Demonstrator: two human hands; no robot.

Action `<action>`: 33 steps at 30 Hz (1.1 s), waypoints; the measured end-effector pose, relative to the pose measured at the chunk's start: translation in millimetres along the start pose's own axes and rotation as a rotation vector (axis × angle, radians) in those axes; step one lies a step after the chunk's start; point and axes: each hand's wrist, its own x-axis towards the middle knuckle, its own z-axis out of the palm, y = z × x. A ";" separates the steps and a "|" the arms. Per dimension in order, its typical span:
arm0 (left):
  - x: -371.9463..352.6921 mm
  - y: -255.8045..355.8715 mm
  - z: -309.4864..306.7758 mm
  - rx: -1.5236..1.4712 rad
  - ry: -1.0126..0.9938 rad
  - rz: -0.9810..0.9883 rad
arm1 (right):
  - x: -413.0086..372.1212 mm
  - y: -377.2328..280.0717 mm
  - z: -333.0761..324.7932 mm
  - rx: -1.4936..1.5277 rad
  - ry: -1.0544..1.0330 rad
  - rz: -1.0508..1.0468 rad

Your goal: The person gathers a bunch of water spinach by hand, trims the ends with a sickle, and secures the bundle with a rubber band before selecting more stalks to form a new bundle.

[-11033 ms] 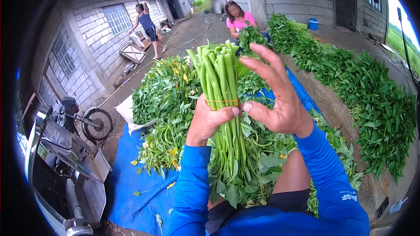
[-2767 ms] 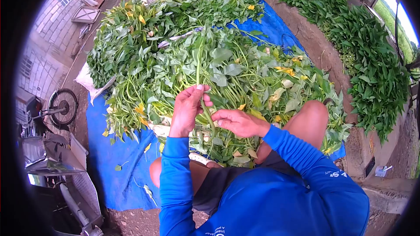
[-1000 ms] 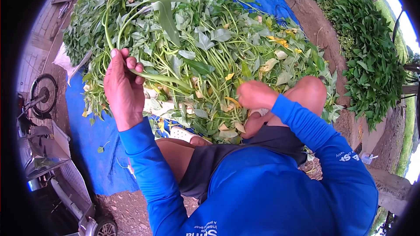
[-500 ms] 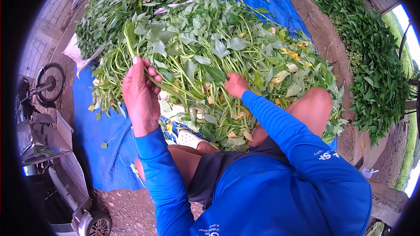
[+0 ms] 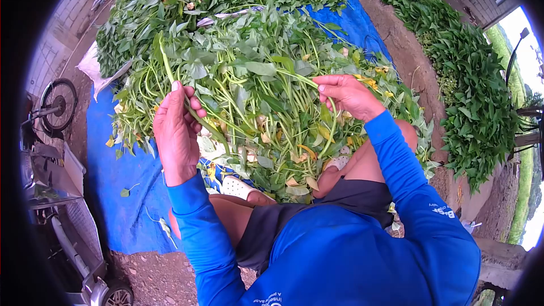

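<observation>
My left hand point(image 5: 180, 127) pinches a thick green stem point(image 5: 166, 62) between thumb and fingers, its upper end pointing up and its lower part slanting down toward the pile. To the right, my right hand point(image 5: 350, 95) is closed on a thinner leafy stem point(image 5: 300, 79), whose leaves reach left over the pile while its other end hangs below the fingers. Beneath both hands spreads a large pile of leafy green stems point(image 5: 243, 102), with some yellow leaves mixed in.
The pile rests on a blue tarp point(image 5: 122, 192). A long row of leafy bundles point(image 5: 464, 96) lies on the right. At the left stand a wheel point(image 5: 58, 107) and a metal vehicle part point(image 5: 85, 229). My shoe point(image 5: 237, 187) is by the pile's near edge.
My right hand has risen from the pile and moved right, now with a leafy stem in its fingers. My left hand still holds its stem, slightly lower and farther left.
</observation>
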 end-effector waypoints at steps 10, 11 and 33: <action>-10.6 -16.2 10.6 0.095 -0.084 -0.076 | -53.5 25.5 3.4 0.433 -0.019 -0.040; -8.9 -17.6 11.3 0.098 -0.105 -0.078 | -55.2 24.6 7.3 0.479 -0.053 -0.039; -46.5 -127.4 67.7 -0.048 -0.206 -0.281 | -51.0 86.0 121.3 0.312 0.124 -0.315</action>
